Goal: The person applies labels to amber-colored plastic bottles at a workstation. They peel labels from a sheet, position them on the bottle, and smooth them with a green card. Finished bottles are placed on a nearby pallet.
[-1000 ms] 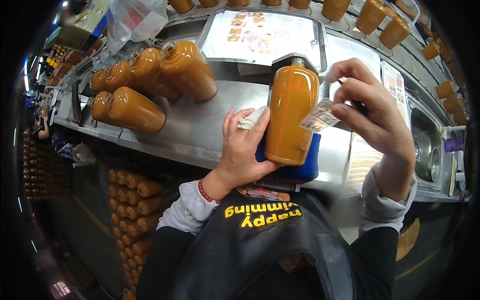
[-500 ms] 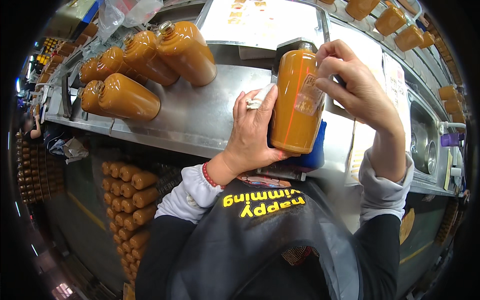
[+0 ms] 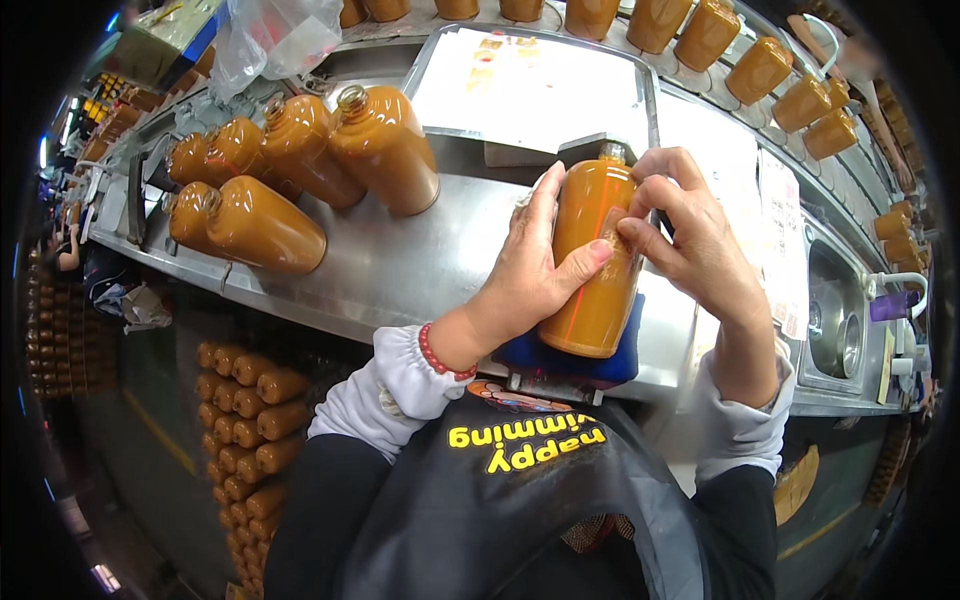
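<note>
The brown bottle is being steadied between two hands, partly over a blue pad. Its left side and front are being touched by the spread left hand. At its right, the right hand is being held bent; whether the label is being pinched cannot be told.

Single wide fisheye view from the person's head, steeply downward, close above the steel counter.
</note>
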Demonstrator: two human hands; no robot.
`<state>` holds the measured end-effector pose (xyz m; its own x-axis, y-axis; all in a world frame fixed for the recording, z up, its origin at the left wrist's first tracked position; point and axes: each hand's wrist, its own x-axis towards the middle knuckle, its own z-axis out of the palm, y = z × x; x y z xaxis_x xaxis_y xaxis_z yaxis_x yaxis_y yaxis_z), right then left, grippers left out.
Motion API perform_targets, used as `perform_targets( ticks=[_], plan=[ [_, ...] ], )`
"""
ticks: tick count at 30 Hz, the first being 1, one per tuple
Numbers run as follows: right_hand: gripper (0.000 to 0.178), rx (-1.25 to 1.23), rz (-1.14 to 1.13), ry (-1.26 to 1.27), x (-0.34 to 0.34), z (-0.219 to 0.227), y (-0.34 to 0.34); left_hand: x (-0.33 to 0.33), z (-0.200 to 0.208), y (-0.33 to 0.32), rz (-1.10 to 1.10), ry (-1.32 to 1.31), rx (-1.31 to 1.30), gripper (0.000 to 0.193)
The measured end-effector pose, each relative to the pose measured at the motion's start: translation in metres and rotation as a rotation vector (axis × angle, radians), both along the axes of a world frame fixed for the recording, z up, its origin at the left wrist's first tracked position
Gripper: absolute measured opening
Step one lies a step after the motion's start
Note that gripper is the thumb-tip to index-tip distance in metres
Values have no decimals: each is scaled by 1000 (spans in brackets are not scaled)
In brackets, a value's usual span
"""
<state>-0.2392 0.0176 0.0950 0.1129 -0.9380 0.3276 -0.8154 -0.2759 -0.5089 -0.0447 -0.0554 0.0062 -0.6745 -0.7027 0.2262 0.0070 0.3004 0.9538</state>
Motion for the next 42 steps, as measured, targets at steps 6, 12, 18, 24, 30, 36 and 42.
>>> perform_targets(
  ticks=[6,12,18,24,30,36,42],
  plan=[
    [27,-286,-245,28,14,-18,29,-6,12,5,-75,215,340,88],
    [52,-201,-210,28,35,-46,47,-13,-4,-3,-3,132,137,85],
    [45,-127,-195,22,34,-45,47,-11,2,2,-51,215,279,83],
    [51,-109,-201,-24,31,-46,47,-14,-8,-4,-62,203,278,86],
    [50,-107,-195,-32,31,-52,52,-13,-9,-1,-97,244,322,91],
    [54,-146,-202,-59,30,-54,52,-12,-7,-1,-119,272,375,90],
    [53,-152,-202,-33,32,-56,54,-10,-3,-1,-151,299,405,89]
  ],
)
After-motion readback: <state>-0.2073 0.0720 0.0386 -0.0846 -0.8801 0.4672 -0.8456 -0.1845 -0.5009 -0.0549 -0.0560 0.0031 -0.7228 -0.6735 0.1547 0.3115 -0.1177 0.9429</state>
